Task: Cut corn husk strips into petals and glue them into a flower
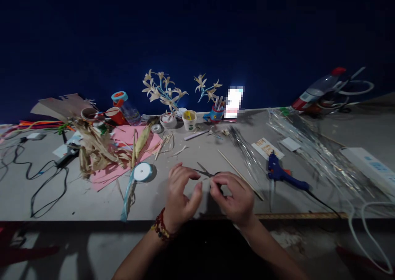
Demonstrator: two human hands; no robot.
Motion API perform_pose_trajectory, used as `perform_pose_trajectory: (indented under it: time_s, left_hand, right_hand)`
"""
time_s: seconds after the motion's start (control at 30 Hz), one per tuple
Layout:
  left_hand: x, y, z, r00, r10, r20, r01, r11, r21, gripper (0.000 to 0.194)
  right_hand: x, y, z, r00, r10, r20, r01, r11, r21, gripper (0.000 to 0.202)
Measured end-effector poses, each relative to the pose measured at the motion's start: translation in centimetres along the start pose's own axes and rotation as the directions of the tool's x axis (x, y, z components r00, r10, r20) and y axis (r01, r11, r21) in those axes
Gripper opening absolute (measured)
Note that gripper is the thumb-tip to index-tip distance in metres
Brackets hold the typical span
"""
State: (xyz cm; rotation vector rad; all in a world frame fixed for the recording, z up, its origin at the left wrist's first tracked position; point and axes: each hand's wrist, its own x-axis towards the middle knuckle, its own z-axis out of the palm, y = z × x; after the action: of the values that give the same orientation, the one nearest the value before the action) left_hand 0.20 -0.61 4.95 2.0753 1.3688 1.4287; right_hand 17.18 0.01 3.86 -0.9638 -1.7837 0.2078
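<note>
My right hand (235,197) grips small scissors (206,173), whose blades point left and away over the grey table (77,197). My left hand (182,191), with a beaded bracelet on its wrist, hovers just left of the blades with fingers curled and thumb near the fingertips; whether it pinches something small I cannot tell. Both hands are close together near the table's front edge.
A blue ribbon roll (142,171) lies left of my hands, dried husks (95,150) on pink paper (129,148) further left. A blue glue gun (282,174), a wooden stick (239,173) and clear strips (308,148) lie right. Cups, husk flowers (163,90) and a phone (233,102) stand at the back.
</note>
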Motion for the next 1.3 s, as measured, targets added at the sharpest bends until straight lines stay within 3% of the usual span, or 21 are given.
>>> perform_pose_trajectory:
  time_s: [0.13,0.37,0.53,0.77,1.0,1.13,1.3]
  left_hand:
    - [0.3,0.8,0.6,0.999,-0.003,0.054,0.005,0.999,-0.033,0.011]
    - [-0.1,0.4,1.3,0.999,0.032,-0.034,-0.032,0.999,0.021,0.013]
    - [-0.4,-0.2,0.9,0.995,0.021,-0.097,-0.017,0.999,0.048,0.013]
    - [0.2,0.9,1.3,1.000,-0.001,0.024,0.003,0.999,-0.046,0.010]
    - [0.0,0.2,0.9,0.998,0.006,-0.062,-0.005,1.000,0.011,0.014]
    - [0.1,0.6,0.7,0.999,0.028,0.018,-0.028,1.000,0.004,0.010]
    - [0.2,0.7,1.0,0.998,0.058,-0.014,-0.058,0.998,0.032,0.013]
  right_hand:
    - [0.2,-0.4,0.3,1.000,0.007,0.014,-0.007,1.000,0.028,0.012]
    - [0.0,-0.4,0.4,1.000,-0.022,-0.009,0.022,1.000,-0.011,0.012]
    - [-0.2,-0.2,0.4,0.998,0.034,-0.059,-0.034,0.999,-0.008,0.012]
    - [0.1,-0.3,0.4,0.999,0.012,-0.047,-0.011,1.000,0.015,0.013]
    - [-0.1,0.2,0.3,0.994,0.070,-0.088,-0.068,0.997,0.018,0.013]
    - [0.4,-0.1,0.3,0.996,0.066,-0.067,-0.063,0.997,0.043,0.012]
    - [0.8,-0.6,0.2,0.994,0.105,0.018,-0.106,0.992,0.075,0.009]
